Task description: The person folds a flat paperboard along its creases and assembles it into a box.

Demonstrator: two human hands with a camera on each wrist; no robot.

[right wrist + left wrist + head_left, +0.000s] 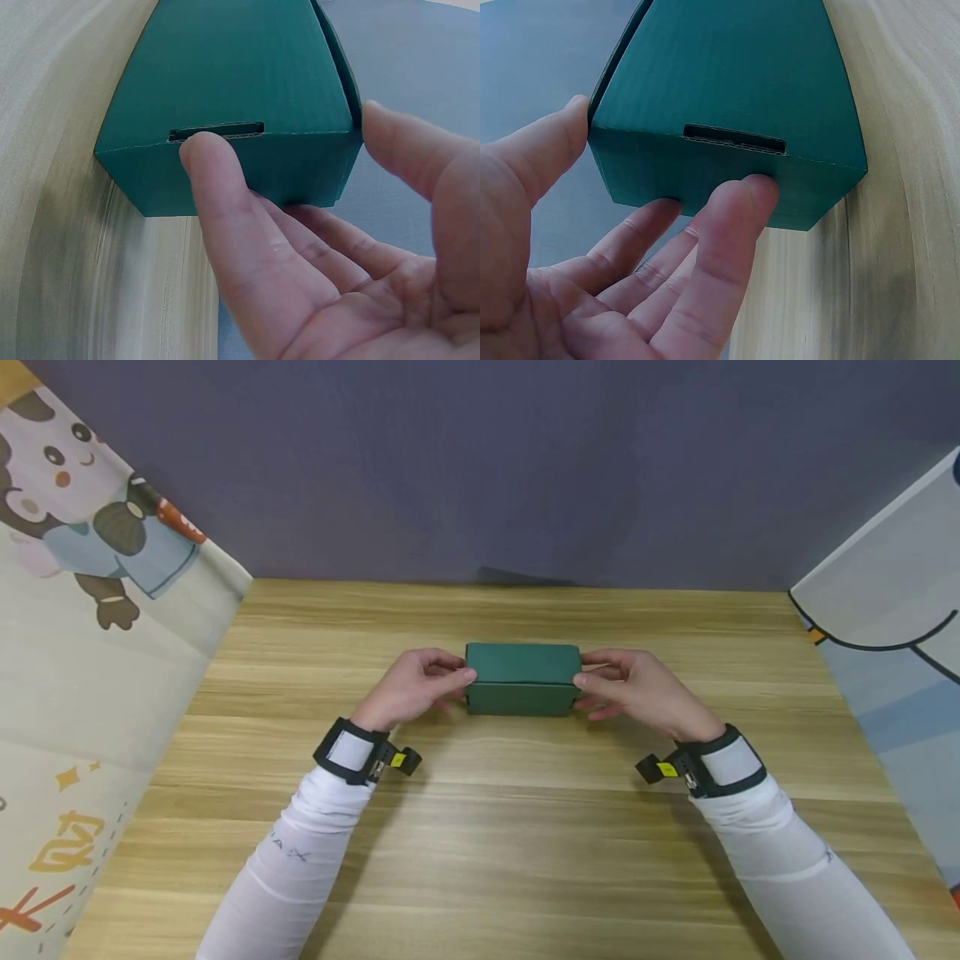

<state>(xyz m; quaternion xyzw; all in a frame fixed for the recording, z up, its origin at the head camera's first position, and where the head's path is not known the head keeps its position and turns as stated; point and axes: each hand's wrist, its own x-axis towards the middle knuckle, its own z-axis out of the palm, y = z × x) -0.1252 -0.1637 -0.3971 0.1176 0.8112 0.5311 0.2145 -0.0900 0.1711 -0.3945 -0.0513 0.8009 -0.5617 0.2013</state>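
A small green cardboard box (pixel 522 697) with its lid folded down sits between the two hands, long side facing me. My left hand (pixel 420 683) holds its left end, the thumb at the lid's front corner and the other fingers against the end face. At the opposite end my right hand (pixel 637 687) holds it the same way, thumb on the lid corner. Seen from the left wrist, a narrow slot (pixel 735 140) is cut along the edge of the end. A matching slot (pixel 251 129) shows in the right wrist view, with a fingertip right at it.
The box is over a wood-grain table (pixel 480 860), towards its back half. Behind the table rises a dark grey-blue panel (pixel 480 468). Cartoon-printed sheets flank both sides, a cream one (pixel 97 693) on the left and a white-and-blue one (pixel 892 585) on the right.
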